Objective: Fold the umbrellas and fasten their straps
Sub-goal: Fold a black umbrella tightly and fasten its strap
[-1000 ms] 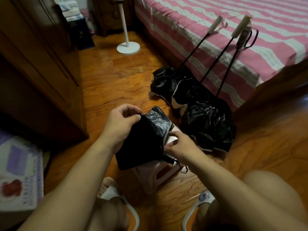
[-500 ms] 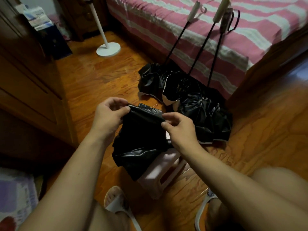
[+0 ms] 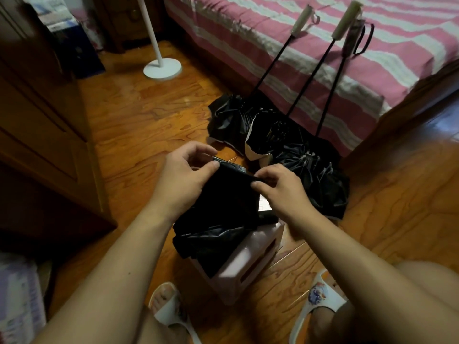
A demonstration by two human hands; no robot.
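Note:
A black collapsed umbrella (image 3: 218, 219) lies over a small pink stool (image 3: 248, 266) in front of me. My left hand (image 3: 182, 180) pinches the top left edge of its fabric between thumb and fingers. My right hand (image 3: 278, 192) pinches the same edge further right. Three more black umbrellas (image 3: 293, 150) lie bunched on the floor beyond, with their shafts extended. Their handles (image 3: 301, 19) lean on the bed. I see no strap on the held one.
A bed with a pink and white striped cover (image 3: 323, 58) fills the upper right. A white fan stand (image 3: 162, 68) is on the wooden floor at the back. A dark wardrobe (image 3: 44, 115) runs along the left. My feet in white slippers (image 3: 171, 309) flank the stool.
My right hand rose from the umbrella's lower right side to its top edge. Both hands now pull that edge taut between them. The camera has tilted a little.

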